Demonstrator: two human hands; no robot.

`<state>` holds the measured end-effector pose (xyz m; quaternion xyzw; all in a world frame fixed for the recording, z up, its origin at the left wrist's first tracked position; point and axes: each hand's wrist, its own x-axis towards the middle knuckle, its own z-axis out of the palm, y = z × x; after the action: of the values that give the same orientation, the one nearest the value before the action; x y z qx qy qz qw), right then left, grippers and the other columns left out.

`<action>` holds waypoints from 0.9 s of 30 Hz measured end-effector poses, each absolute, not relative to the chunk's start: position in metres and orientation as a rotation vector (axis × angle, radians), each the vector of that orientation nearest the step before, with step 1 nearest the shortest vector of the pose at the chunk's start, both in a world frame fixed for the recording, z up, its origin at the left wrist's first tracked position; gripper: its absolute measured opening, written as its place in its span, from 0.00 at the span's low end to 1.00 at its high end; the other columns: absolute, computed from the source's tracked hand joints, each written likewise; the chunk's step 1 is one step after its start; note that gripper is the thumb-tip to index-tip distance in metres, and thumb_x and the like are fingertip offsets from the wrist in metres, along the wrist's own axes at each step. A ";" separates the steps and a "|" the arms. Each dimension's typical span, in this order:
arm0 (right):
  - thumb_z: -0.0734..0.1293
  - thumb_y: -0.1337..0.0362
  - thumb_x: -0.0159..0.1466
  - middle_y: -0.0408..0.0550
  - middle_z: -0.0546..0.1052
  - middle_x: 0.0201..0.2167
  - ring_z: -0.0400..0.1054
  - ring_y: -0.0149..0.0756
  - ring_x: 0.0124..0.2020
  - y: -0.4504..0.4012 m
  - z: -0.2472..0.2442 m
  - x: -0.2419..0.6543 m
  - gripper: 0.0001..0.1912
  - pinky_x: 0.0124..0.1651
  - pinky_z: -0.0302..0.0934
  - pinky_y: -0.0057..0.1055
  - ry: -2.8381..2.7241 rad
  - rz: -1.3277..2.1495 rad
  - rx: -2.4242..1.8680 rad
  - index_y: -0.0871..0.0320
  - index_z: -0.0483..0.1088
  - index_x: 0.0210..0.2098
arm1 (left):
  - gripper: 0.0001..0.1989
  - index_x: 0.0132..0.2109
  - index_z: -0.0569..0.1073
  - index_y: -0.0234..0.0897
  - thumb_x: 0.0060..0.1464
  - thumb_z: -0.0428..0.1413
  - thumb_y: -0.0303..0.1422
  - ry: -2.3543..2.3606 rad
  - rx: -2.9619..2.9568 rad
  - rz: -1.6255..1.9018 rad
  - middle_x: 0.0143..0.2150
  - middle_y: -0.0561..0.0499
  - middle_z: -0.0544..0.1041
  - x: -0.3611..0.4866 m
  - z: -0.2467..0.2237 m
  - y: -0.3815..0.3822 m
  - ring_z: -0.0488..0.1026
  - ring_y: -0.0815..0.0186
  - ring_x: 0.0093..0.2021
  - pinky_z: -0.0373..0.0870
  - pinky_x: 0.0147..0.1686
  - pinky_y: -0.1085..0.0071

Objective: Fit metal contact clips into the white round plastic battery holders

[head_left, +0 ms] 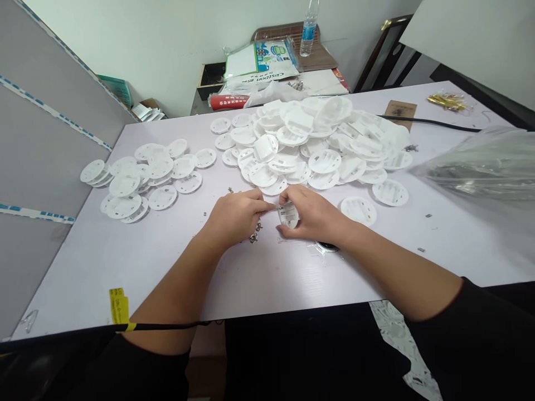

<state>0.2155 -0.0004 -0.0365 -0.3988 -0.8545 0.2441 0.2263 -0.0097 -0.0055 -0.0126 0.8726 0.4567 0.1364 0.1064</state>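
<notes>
My right hand (311, 214) grips a round white plastic disc (289, 216) by its edges, tilted up above the table, with small metal pieces on its face. My left hand (238, 217) is closed, its thumb and forefinger reaching to the disc's left edge. What those fingertips pinch, if anything, is too small to make out. Under and beside my left hand lie several small metal clips (253, 238). A dark round object (326, 246) on clear film is partly hidden below my right forearm.
A large heap of white discs (292, 139) lies beyond my hands, and a smaller group (142, 178) to the left. At right are a clear plastic bag (485, 167) and a black cable (434, 123). A water bottle (308, 33) stands behind; a yellow-tagged cable (167, 326) runs along the front edge.
</notes>
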 end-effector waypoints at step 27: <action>0.71 0.63 0.55 0.48 0.71 0.40 0.65 0.41 0.41 -0.001 -0.037 0.212 0.19 0.39 0.60 0.34 -2.330 0.663 -1.059 0.55 0.59 0.40 | 0.12 0.31 0.76 0.39 0.48 0.49 0.21 1.411 2.626 0.322 0.28 0.51 0.70 -0.004 -0.017 -0.005 0.51 0.69 0.23 0.42 0.23 0.69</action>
<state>0.2121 -0.0013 -0.0365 -0.3881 -0.8542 0.2429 0.2464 -0.0036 -0.0054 -0.0170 0.8735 0.4695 0.1071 0.0715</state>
